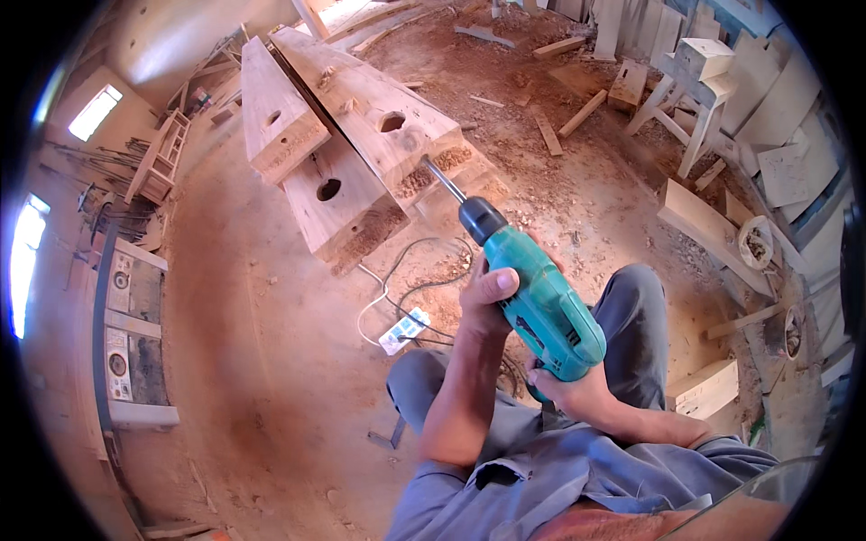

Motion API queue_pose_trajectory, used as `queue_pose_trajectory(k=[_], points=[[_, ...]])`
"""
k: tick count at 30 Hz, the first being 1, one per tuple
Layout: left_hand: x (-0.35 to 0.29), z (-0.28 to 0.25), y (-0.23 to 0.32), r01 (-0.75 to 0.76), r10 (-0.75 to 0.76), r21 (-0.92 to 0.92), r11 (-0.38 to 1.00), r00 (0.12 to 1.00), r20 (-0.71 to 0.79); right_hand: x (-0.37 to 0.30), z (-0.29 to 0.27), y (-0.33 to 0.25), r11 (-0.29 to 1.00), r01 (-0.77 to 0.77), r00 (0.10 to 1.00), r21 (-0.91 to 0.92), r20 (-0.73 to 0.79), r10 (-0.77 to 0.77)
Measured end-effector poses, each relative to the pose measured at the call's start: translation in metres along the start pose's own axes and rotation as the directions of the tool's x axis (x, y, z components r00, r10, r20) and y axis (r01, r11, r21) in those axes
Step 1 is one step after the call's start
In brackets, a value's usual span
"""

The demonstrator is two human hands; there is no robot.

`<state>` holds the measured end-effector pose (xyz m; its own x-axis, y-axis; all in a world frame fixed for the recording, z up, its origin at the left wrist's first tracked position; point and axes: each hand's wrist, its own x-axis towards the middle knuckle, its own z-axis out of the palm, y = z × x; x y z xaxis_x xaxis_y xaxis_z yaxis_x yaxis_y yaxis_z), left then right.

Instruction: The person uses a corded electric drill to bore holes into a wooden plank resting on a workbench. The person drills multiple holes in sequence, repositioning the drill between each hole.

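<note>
my left hand [485,302] is curled under the front of the green drill [550,302], my right hand [577,389] closed around its handle; the drill's bit [446,181] points far left, tip at the right-hand timber's [427,131] near end.

From the electric drill [552,302], drilled timber beams [370,135] block 10 o'clock; the knees [636,302] crowd 3 and 8. Low at 9, a power strip [404,332] and looping cord [433,285] obstruct; beyond, floor [289,361] lies open. Room also opens at 1.
</note>
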<state>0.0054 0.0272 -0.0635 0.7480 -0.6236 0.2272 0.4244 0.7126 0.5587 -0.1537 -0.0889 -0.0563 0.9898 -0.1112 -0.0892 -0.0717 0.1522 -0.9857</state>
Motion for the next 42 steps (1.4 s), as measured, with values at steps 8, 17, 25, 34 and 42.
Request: queue_pose_trajectory(k=[8, 17, 25, 34, 42], points=[[0.001, 0.006, 0.003, -0.031, 0.034, 0.040, 0.999, 0.997, -0.074, 0.007, 0.000, -0.014, 0.994, -0.044, 0.996, -0.103, 0.068, 0.051], [0.004, 0.000, 0.007, -0.008, 0.010, 0.023, 1.000, 0.998, -0.063, 0.009, 0.004, -0.008, 0.999, 0.020, 1.000, -0.043, 0.018, -0.019], [0.005, 0.004, 0.007, -0.066, 0.073, 0.080, 0.995, 0.994, -0.085, 0.017, 0.006, 0.001, 0.999, 0.032, 0.999, -0.043, 0.030, -0.030], [0.008, 0.011, 0.010, -0.092, 0.096, 0.026, 0.995, 0.969, -0.228, 0.027, 0.011, 0.004, 0.981, 0.159, 0.987, -0.107, 0.010, -0.159], [0.009, 0.005, 0.010, -0.104, 0.125, 0.112, 0.988, 0.973, -0.196, 0.025, 0.011, 0.002, 0.994, 0.078, 0.997, -0.079, -0.022, -0.080]])
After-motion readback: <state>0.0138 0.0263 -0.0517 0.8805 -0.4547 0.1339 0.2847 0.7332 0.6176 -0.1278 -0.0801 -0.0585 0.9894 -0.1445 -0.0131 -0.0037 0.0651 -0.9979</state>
